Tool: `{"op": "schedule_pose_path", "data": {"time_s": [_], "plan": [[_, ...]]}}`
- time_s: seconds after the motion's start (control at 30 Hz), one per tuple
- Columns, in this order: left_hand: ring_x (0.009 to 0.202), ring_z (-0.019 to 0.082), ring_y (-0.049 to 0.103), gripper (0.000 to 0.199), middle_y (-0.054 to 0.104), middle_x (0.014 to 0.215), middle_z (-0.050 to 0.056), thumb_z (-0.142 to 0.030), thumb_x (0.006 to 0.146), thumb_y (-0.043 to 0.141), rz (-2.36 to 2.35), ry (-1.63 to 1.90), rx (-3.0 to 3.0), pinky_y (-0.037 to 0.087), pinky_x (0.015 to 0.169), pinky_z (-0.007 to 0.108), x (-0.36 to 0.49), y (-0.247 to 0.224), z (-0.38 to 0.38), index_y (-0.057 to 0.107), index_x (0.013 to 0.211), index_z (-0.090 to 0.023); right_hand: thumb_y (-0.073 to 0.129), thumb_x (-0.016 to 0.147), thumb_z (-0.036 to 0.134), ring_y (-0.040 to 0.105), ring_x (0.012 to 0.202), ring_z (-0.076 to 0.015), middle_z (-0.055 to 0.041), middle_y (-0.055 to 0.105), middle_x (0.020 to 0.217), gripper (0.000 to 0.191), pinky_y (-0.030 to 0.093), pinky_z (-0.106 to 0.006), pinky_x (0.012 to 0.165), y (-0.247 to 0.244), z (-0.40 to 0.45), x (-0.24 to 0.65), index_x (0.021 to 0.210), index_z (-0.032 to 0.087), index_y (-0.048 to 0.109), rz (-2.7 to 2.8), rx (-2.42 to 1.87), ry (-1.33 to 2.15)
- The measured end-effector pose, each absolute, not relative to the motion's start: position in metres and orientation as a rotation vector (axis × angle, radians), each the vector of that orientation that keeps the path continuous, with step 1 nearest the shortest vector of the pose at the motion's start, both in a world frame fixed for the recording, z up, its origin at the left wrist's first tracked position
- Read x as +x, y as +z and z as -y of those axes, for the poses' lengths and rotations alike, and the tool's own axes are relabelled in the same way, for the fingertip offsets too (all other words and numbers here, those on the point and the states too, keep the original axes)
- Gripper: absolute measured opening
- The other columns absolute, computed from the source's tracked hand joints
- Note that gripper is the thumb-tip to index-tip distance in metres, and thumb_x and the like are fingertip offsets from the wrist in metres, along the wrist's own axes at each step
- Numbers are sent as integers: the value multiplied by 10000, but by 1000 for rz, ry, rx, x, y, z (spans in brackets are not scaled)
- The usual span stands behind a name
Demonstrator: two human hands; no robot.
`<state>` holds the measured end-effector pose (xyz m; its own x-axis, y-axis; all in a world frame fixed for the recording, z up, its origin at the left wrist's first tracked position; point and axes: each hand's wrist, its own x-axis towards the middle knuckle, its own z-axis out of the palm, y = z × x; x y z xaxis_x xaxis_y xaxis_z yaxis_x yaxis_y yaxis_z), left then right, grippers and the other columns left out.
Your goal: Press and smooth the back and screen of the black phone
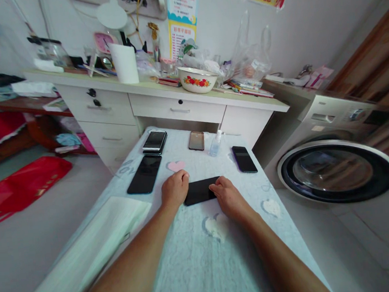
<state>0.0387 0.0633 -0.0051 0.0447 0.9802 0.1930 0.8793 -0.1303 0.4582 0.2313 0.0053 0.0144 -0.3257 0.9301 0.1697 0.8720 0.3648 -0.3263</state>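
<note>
Head camera: Over a long table in pale blue heart-printed cloth (198,264), a person's bare left hand (175,188) and right hand (229,195) meet at opposite ends of a glossy black rectangular phone (200,192), set crosswise at mid-table. Right fingers bend around its right end; left fingers curl at the other, their hold hidden from view. Careful handling would seem to call for light, even pressure at the edges, with the phone level. Around it are a long black phone (145,174) at left, a stack of dark phones (155,141) beyond, a violet-edged black phone (244,159) at right, a brown-backed phone (196,141) and an upright clear plastic spray bottle (215,143), the likeliest to be knocked by a forward reach.
</note>
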Motion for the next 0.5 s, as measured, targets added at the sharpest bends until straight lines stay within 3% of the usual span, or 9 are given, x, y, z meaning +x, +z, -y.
{"op": "schedule_pose_path", "data": {"time_s": [0.3, 0.5], "plan": [[883, 184, 643, 214, 717, 938, 17, -199, 875, 424, -1882, 712, 2035, 388, 710, 263, 39, -4, -65, 624, 949, -228, 377, 943, 173, 455, 864, -164, -63, 501, 972, 332, 374, -259, 788, 18, -1, 228, 1101, 243, 661, 2375, -1565, 212], [895, 182, 644, 222, 716, 939, 13, -195, 868, 424, -1880, 729, 2014, 402, 722, 261, 38, -6, -67, 630, 944, -230, 355, 950, 161, 463, 830, -160, -56, 499, 920, 365, 372, -244, 760, 15, -2, 232, 1153, 254, 645, 2383, -1644, 214]]}}
